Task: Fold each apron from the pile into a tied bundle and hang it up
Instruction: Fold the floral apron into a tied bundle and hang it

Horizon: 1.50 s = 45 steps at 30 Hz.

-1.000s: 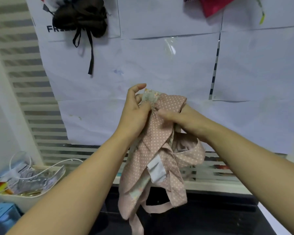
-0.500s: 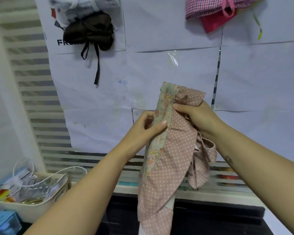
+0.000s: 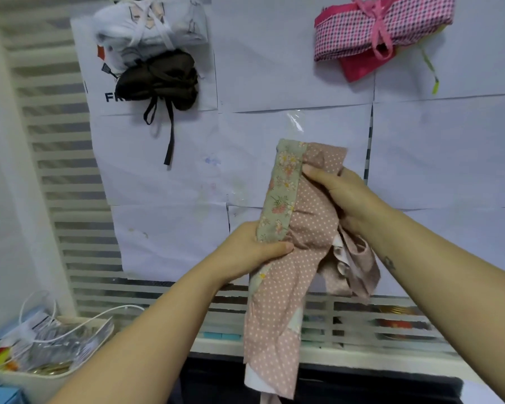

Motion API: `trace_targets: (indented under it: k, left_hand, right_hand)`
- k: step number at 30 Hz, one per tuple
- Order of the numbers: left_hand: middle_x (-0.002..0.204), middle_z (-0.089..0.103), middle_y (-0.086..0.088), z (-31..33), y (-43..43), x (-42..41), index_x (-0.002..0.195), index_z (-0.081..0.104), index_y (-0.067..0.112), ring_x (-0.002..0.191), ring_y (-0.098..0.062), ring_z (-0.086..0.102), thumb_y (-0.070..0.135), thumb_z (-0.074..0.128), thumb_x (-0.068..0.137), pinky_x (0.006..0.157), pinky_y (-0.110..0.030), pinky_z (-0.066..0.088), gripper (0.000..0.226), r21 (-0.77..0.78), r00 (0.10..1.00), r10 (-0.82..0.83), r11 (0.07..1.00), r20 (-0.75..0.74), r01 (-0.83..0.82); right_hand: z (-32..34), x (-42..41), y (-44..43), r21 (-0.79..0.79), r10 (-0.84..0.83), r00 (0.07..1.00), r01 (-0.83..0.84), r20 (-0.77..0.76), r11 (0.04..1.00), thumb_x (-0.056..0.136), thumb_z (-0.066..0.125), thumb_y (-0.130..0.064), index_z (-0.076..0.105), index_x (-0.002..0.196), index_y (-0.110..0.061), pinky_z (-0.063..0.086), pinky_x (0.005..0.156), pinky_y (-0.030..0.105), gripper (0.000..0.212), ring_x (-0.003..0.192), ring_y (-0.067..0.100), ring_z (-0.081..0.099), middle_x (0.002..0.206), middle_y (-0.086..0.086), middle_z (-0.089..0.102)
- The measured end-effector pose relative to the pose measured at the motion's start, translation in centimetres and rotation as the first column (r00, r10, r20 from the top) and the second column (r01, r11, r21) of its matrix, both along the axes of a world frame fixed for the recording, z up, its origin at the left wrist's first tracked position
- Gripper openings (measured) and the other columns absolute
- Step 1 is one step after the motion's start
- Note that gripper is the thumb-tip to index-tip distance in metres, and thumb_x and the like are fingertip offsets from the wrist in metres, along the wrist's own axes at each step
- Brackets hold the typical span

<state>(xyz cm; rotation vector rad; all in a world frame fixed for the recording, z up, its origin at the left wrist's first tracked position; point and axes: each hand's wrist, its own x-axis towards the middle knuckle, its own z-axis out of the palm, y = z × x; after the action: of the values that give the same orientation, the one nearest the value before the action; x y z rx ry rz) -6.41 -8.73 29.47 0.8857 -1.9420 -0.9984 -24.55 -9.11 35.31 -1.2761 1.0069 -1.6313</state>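
A pink polka-dot apron (image 3: 277,301) with a green floral band hangs as a long folded strip in front of the papered wall. My right hand (image 3: 337,196) grips it near the top, fingers curled round the cloth. My left hand (image 3: 252,252) grips the strip lower down at its left edge, thumb across the front. Loose pink ties dangle below my right hand. Tied bundles hang on the wall: a white one (image 3: 146,27) above a dark brown one (image 3: 158,80) at the upper left, and a pink checked one (image 3: 382,24) over a red one at the upper right.
A white basket (image 3: 38,371) with packets and a white cable sits at the lower left beside a blue box (image 3: 0,396). A slatted window (image 3: 70,258) runs behind the paper sheets. A dark surface (image 3: 362,386) lies below the sill.
My left hand has slid down the strip while my right hand keeps hold near the top. The view has tilted up, showing more of the hung bundles.
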Motion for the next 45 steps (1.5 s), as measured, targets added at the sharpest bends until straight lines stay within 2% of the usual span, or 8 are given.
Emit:
trace_targets:
  k: [3, 7, 11, 19, 23, 27, 36, 45]
  left_hand:
    - [0.102, 0.072, 0.011, 0.8, -0.7, 0.4, 0.106, 0.069, 0.023, 0.094, -0.007, 0.067, 0.013, 0.07, 0.085, 0.084, -0.02, 0.051, 0.023, -0.063, 0.994, 0.094, 0.993, -0.062, -0.098]
    - [0.105, 0.07, 0.014, 2.5, -0.9, 0.9, 0.103, 0.064, 0.034, 0.097, -0.006, 0.066, 0.013, 0.069, 0.085, 0.089, -0.027, 0.051, 0.029, -0.167, 0.986, 0.127, 0.976, -0.106, -0.143]
    - [0.107, 0.071, 0.01, 3.1, -0.1, 0.7, 0.108, 0.064, 0.035, 0.101, -0.004, 0.066, 0.01, 0.07, 0.084, 0.09, -0.025, 0.051, 0.035, -0.222, 0.987, 0.046, 0.972, -0.156, -0.08]
    - [0.12, 0.066, -0.003, 3.2, 0.0, 0.9, 0.132, 0.047, 0.019, 0.112, -0.02, 0.062, 0.011, 0.069, 0.082, 0.095, -0.039, 0.051, 0.056, -0.149, 0.918, 0.02, 0.985, -0.396, -0.086]
    - [0.123, 0.064, -0.004, 4.6, 0.1, 0.6, 0.137, 0.043, 0.016, 0.111, -0.018, 0.062, 0.007, 0.064, 0.089, 0.096, -0.037, 0.051, 0.053, -0.168, 0.879, 0.026, 0.979, -0.475, -0.12]
    - [0.12, 0.065, -0.005, 5.6, 0.4, 0.4, 0.134, 0.047, 0.013, 0.109, -0.019, 0.064, 0.011, 0.062, 0.089, 0.093, -0.036, 0.052, 0.047, -0.162, 0.837, 0.003, 0.981, -0.547, -0.11]
    - [0.104, 0.067, 0.006, 8.3, -0.9, 2.0, 0.108, 0.05, 0.029, 0.095, -0.012, 0.066, 0.053, 0.051, 0.09, 0.087, -0.038, 0.054, 0.03, -0.008, 0.751, 0.18, 0.971, -0.635, -0.239]
    - [0.097, 0.061, 0.01, 11.9, -1.2, 4.4, 0.107, 0.046, 0.018, 0.084, 0.003, 0.059, 0.031, 0.055, 0.095, 0.066, -0.008, 0.045, 0.019, -0.228, 0.709, 0.183, 0.867, -0.681, -0.443]
  right_hand:
    - [0.6, -0.2, 0.8, -0.085, -0.253, 0.943, 0.24, -0.218, 0.967, 0.08, 0.073, -0.038, 0.045, 0.132, -0.017, 0.044, 0.076, 0.024, 0.063, 0.099, 0.011, 0.059, 0.119, -0.002, 0.057]
    - [-0.1, 1.6, 4.6, -0.56, -0.418, 0.86, 0.2, -0.293, 0.804, 0.085, 0.069, -0.017, 0.061, 0.088, -0.024, 0.044, 0.063, 0.015, 0.011, 0.07, 0.01, 0.055, 0.082, 0.0, 0.063]
    - [-1.4, 3.3, 5.1, -0.231, -0.024, 0.77, -0.161, -0.637, 0.959, 0.087, 0.067, -0.017, 0.061, 0.098, -0.029, 0.042, 0.054, 0.009, 0.017, 0.069, 0.009, 0.058, 0.089, -0.004, 0.066]
    - [-3.2, 4.3, 4.1, -0.222, -0.245, 0.854, 0.156, -0.46, 0.962, 0.073, 0.08, -0.034, 0.043, 0.114, -0.025, 0.04, 0.069, 0.01, 0.055, 0.08, -0.002, 0.05, 0.098, -0.009, 0.049]
    - [-3.0, 4.5, 3.6, 0.0, 0.048, 0.948, -0.051, -0.316, 0.999, 0.064, 0.085, -0.041, 0.042, 0.131, -0.023, 0.049, 0.093, 0.03, 0.082, 0.106, 0.009, 0.063, 0.121, -0.008, 0.062]
    - [-1.3, 4.2, 3.4, 0.067, 0.285, 0.87, -0.282, -0.403, 0.957, 0.067, 0.082, -0.034, 0.055, 0.125, -0.029, 0.049, 0.093, 0.028, 0.064, 0.105, 0.006, 0.065, 0.116, -0.011, 0.068]
    - [0.8, 7.0, 3.0, -0.12, 0.093, 0.816, -0.195, -0.57, 0.973, 0.072, 0.081, -0.021, 0.066, 0.111, -0.027, 0.046, 0.078, 0.005, 0.042, 0.095, -0.004, 0.065, 0.104, -0.016, 0.071]
    - [1.8, 9.3, 2.5, -0.008, 0.243, 0.792, -0.298, -0.56, 0.955, 0.071, 0.081, -0.003, 0.065, 0.106, -0.02, 0.051, 0.084, 0.022, 0.041, 0.097, 0.011, 0.068, 0.1, -0.005, 0.073]
